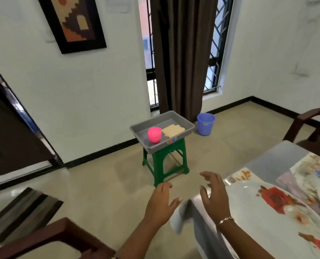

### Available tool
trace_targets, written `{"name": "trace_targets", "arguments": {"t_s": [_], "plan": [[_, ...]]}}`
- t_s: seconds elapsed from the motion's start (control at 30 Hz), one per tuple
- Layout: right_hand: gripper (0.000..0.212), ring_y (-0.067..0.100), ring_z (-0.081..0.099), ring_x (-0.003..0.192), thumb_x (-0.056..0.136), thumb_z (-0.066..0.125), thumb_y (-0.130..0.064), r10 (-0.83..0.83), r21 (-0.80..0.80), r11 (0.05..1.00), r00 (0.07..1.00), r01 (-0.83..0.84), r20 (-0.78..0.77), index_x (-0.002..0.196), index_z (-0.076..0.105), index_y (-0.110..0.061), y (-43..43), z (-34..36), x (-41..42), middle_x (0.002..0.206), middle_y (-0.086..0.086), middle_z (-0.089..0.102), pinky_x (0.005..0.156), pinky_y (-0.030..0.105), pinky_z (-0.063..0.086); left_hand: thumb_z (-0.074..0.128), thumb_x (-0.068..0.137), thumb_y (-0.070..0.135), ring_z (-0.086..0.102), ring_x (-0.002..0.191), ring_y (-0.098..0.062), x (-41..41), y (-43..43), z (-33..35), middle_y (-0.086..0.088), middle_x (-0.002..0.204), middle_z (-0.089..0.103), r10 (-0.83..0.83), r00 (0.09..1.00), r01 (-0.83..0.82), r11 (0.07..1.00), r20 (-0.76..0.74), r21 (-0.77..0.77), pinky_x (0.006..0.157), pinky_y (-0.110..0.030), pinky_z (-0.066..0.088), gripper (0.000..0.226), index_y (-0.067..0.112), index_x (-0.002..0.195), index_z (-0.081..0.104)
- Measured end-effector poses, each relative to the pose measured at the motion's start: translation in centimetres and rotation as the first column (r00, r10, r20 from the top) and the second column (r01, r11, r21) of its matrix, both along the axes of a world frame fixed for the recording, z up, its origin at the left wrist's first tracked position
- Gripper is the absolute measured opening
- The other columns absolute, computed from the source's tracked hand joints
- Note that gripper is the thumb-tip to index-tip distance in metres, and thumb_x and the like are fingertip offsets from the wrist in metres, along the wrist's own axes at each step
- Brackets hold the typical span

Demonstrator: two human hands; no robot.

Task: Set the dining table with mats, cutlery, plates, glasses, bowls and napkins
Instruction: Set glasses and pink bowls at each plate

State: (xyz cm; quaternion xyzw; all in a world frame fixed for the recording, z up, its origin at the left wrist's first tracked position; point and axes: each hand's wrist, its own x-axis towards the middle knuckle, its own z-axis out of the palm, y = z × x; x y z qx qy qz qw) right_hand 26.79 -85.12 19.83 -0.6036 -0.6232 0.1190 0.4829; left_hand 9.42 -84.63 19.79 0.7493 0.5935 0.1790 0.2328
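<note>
Two hands are hovering low in the frame, gripping nothing: the left hand (163, 200) with fingers loosely extended, the right hand (213, 199) with fingers spread over the table (279, 157) corner, just beside the flowered plate (267, 212) at lower right. Farther back at centre, a grey tray (174, 114) is sitting on a green stool (176, 145), carrying a pink cup (154, 134) beside tan napkins (172, 130). Its front sticker (171, 141) is showing writing too blurred to read.
</note>
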Motion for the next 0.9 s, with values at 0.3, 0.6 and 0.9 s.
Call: {"name": "trace_targets", "arguments": {"t_s": [0.3, 0.6, 0.9], "plan": [[0.033, 0.018, 0.054, 0.084, 0.073, 0.048, -0.008, -0.118, -0.044, 0.992, 0.992, 0.116, -0.050, 0.104, 0.060, -0.007, 12.1, -1.4, -3.4, 0.097, -0.004, 0.051, 0.067, 0.023, 0.047, 0.047, 0.093, 0.046, 0.043, 0.124, -0.013, -3.2, 14.3, -1.9, 0.000, 0.136, 0.042, 0.013, 1.000, -0.015, 0.992, -0.014, -0.123, 0.096, -0.020, 0.034, 0.053, 0.016, 0.136, 0.037], [0.034, 0.016, 0.054, 0.081, 0.075, 0.059, 0.014, -0.186, -0.167, 0.969, 0.982, 0.180, -0.019, 0.102, 0.060, -0.007, 28.8, -2.8, -10.1, 0.094, 0.000, 0.053, 0.059, 0.009, 0.042, 0.051, 0.092, 0.044, 0.047, 0.116, -0.015, -11.6, 32.2, -2.5, -0.001, 0.131, 0.046, 0.022, 0.998, -0.012, 0.985, 0.055, -0.172, 0.090, -0.021, 0.037, 0.049, 0.016, 0.130, 0.041], [0.041, 0.007, 0.055, 0.084, 0.077, 0.061, 0.009, -0.107, -0.375, 0.925, 0.990, 0.064, -0.096, 0.096, 0.053, -0.026, 40.9, -3.9, -14.0, 0.093, -0.006, 0.054, 0.061, 0.010, 0.043, 0.055, 0.090, 0.042, 0.050, 0.113, -0.015, -16.6, 46.6, -3.6, -0.003, 0.129, 0.048, 0.056, 0.988, -0.014, 0.959, 0.141, -0.283, 0.086, -0.019, 0.039, 0.048, 0.014, 0.128, 0.045]]}}
